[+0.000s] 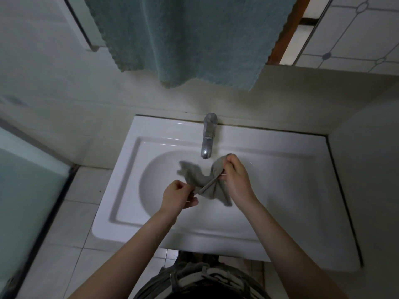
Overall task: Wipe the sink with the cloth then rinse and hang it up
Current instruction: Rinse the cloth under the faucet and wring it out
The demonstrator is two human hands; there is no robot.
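Note:
A small grey cloth [206, 182] hangs stretched between both my hands above the bowl of the white sink [269, 190]. My left hand [178, 196] pinches its lower left edge. My right hand [234, 174] grips its upper right corner, just right of the chrome tap [207, 137]. One loose corner of the cloth sticks out to the left and another droops down toward the bowl. No water is seen running from the tap.
A large teal towel [190, 39] hangs on the wall above the tap. A frosted glass panel [26, 190] stands at the left. A white wall [367, 169] closes in the sink's right side. Pale floor tiles [71, 223] lie left of the sink.

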